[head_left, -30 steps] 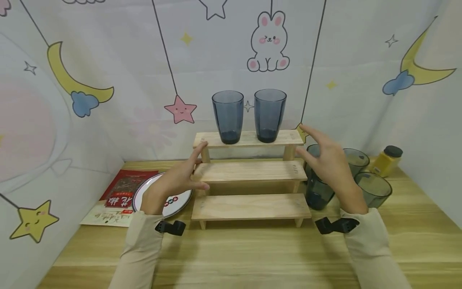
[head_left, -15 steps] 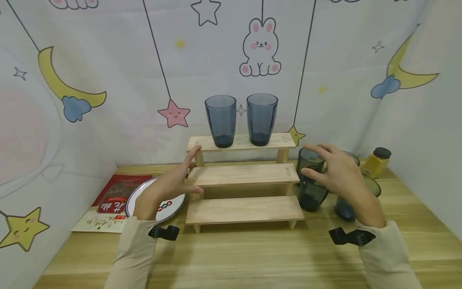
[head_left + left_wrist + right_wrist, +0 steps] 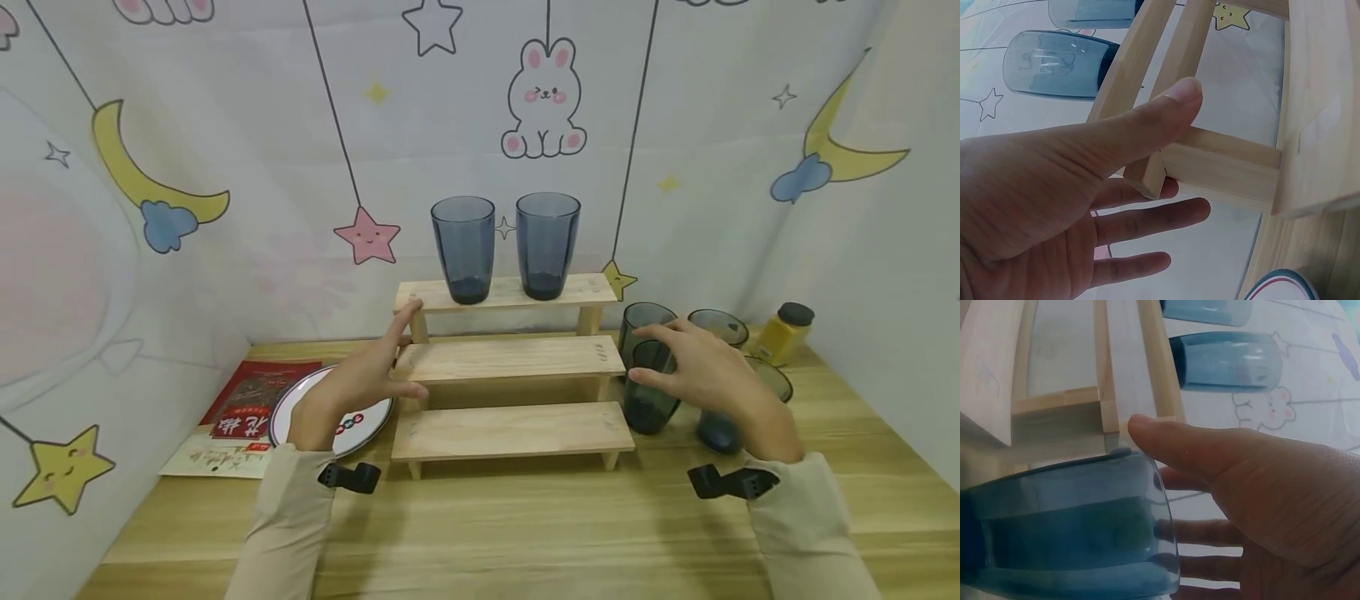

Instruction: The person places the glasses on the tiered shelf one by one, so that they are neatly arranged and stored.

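A three-tier wooden stand [image 3: 510,360] bears two blue glasses [image 3: 462,250] on its top board. My left hand [image 3: 356,385] is at the stand's left end, thumb and fingers spread around a board end; in the left wrist view the thumb [image 3: 1175,103] overlaps the wood and the other fingers extend straight behind it. My right hand [image 3: 708,375] is beside a dark glass [image 3: 648,404] right of the stand. In the right wrist view the glass [image 3: 1072,531] has its rim between the loosely spread thumb and fingers; contact is unclear.
More dark glasses [image 3: 718,327] stand behind and beside the right hand, near a yellow jar [image 3: 783,335] with a black lid. Left of the stand lie a plate [image 3: 367,429] and a red packet [image 3: 255,400]. A printed cloth [image 3: 285,167] hangs behind the table [image 3: 525,533].
My right hand has left the stand's right end and moved right and down to the dark glass. The left hand has stayed at the left end. The head view has shifted slightly.
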`<state>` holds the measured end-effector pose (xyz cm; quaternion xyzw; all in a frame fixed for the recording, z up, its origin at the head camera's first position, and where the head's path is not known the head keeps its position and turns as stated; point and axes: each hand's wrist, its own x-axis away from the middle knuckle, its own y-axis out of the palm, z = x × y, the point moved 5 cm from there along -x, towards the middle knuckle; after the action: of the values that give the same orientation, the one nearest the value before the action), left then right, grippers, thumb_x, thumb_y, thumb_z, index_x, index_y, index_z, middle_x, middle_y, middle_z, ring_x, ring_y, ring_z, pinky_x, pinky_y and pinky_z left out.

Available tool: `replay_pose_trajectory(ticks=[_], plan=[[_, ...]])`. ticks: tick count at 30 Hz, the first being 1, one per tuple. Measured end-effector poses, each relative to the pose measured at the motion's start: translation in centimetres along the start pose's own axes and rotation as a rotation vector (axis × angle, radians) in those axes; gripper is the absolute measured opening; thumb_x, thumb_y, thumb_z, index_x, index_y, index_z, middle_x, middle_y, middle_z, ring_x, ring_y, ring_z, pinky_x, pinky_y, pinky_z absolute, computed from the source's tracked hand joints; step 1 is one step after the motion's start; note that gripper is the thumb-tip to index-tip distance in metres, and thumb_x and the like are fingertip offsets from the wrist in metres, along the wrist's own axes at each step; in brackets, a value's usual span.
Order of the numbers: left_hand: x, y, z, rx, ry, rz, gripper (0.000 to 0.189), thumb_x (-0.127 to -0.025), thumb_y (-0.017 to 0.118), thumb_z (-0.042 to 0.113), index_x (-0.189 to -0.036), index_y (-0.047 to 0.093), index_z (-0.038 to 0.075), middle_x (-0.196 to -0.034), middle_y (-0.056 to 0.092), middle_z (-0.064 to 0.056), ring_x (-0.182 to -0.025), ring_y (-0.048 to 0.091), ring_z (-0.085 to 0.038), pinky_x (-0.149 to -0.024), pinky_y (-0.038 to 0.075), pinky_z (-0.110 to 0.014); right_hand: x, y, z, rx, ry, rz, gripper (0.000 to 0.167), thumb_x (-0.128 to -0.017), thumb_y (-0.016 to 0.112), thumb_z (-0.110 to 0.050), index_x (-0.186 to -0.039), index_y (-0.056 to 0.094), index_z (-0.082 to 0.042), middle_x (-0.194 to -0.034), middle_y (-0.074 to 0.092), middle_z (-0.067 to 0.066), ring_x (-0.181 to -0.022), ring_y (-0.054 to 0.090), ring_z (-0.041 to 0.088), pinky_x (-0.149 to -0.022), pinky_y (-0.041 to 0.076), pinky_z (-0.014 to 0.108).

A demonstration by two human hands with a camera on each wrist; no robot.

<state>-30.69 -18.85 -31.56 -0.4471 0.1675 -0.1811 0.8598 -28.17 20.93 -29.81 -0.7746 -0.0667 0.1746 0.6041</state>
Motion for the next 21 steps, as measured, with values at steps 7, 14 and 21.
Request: replay_pose_trajectory(ticks=[7,14,21], plan=[[-0.11,0.01,-0.02,0.011,0.006,0.0,0.115,-0.083,0.083,0.025,-0.161,-0.002,0.025,-0.146,0.043,-0.035,-0.129,0.048,-0.049,-0.101,0.041,-0.061,-0.26,0.45,-0.22,0.02,-0.019,0.03,0.063,-0.088,0.074,-0.048,-0.137,0.06,-0.01,-0.125,0.052,0.026,-0.089,0.062,0.039,-0.059,0.05,0.051],[0.04,0.05,0.06,0.021,-0.01,-0.006,0.114,-0.085,0.082,0.02,-0.161,-0.003,0.026,-0.148,0.04,-0.034,-0.13,0.047,-0.05,-0.101,0.04,-0.062,-0.34,0.79,-0.21,0.021,-0.001,0.029,0.057,-0.09,0.073,-0.042,-0.135,0.06,-0.01,-0.124,0.048,0.026,-0.086,0.06,0.037,-0.056,0.048,0.046],[0.07,0.0,0.12,0.023,-0.008,-0.013,0.114,-0.085,0.081,0.025,-0.161,-0.004,0.027,-0.149,0.039,-0.034,-0.13,0.047,-0.05,-0.1,0.041,-0.061,-0.12,0.53,-0.07,-0.001,0.01,-0.027,0.058,-0.091,0.072,-0.041,-0.139,0.057,-0.012,-0.128,0.045,0.027,-0.078,0.06,0.031,-0.054,0.047,0.043]])
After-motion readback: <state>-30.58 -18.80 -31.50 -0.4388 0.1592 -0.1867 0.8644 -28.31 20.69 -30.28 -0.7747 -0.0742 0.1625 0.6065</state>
